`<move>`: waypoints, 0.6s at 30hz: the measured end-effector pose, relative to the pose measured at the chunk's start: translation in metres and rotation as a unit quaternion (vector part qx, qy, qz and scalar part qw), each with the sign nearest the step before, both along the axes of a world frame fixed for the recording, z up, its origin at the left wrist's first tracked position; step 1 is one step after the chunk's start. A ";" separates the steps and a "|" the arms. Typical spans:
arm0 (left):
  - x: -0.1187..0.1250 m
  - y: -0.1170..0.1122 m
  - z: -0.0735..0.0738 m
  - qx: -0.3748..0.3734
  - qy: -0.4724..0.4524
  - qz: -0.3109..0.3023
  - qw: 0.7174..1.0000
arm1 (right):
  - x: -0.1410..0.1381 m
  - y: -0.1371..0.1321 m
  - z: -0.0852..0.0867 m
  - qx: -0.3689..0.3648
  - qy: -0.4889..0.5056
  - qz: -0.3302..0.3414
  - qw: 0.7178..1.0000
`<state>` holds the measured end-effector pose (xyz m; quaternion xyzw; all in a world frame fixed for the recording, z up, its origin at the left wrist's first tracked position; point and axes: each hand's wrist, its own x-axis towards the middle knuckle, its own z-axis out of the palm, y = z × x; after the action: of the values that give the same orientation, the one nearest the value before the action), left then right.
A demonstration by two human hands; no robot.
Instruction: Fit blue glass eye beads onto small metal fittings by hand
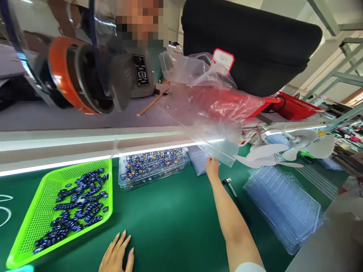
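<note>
My right hand (212, 168) reaches far forward across the green table, its fingers closed on the lower edge of a large clear plastic bag (207, 109) that hangs from the raised shelf. A small stack of clear blister trays (198, 158) lies just left of that hand. My left hand (117, 255) rests flat and open on the table near the front edge, holding nothing. Left of it stands a green mesh tray (39, 204) with several small dark blue parts (76, 207).
A clear tray (153, 166) filled with blue and yellow parts sits at the back. Stacked clear blister trays (283, 206) lie at the right. A white fan blade (286, 149), a small metal tool (229, 184), a red basket (295, 105) and another person behind the shelf are in view.
</note>
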<state>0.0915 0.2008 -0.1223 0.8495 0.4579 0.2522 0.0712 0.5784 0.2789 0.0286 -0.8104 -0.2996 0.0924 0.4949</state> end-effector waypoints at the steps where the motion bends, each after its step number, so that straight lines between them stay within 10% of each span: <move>1: 0.001 -0.001 0.003 -0.003 0.001 0.001 1.000 | -0.007 -0.005 -0.002 0.019 0.035 -0.004 0.999; 10: 0.009 -0.003 0.025 -0.021 -0.003 0.003 1.000 | -0.090 -0.101 -0.035 0.153 0.223 -0.022 0.962; 18: 0.009 -0.002 0.029 -0.013 0.006 -0.006 1.000 | -0.134 -0.167 -0.085 0.100 0.136 -0.109 0.980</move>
<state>0.1008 0.1985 -0.0930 0.8529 0.4560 0.2409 0.0811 0.4446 0.1116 -0.0561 -0.7648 -0.1471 0.1165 0.6163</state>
